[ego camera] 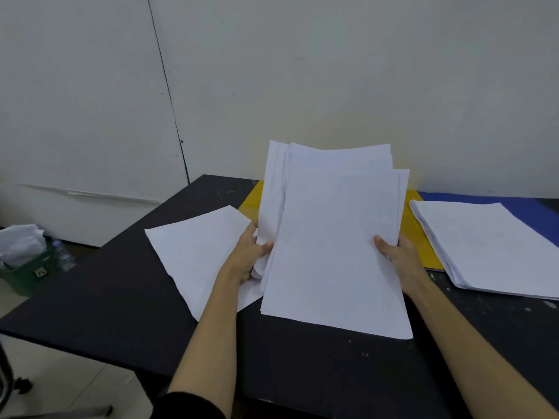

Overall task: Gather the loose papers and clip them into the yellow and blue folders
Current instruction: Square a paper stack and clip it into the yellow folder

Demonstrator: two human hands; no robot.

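Head view: on the left of the black table [106, 297] a loose sheet [196, 255] lies flat, its right edge under the left hand [248, 252]. That hand grips the left edge of a tall sheaf of papers [329, 237], thumb curled onto the front. The sheaf stands tilted, its bottom edge on the table, its top fanned unevenly. The right hand [396, 255] pinches its right edge, thumb in front. Behind it the yellow folder [419, 237] lies flat, touching the blue folder [514, 204], which carries a second paper stack [490, 246]. Bare tabletop lies toward the near edge.
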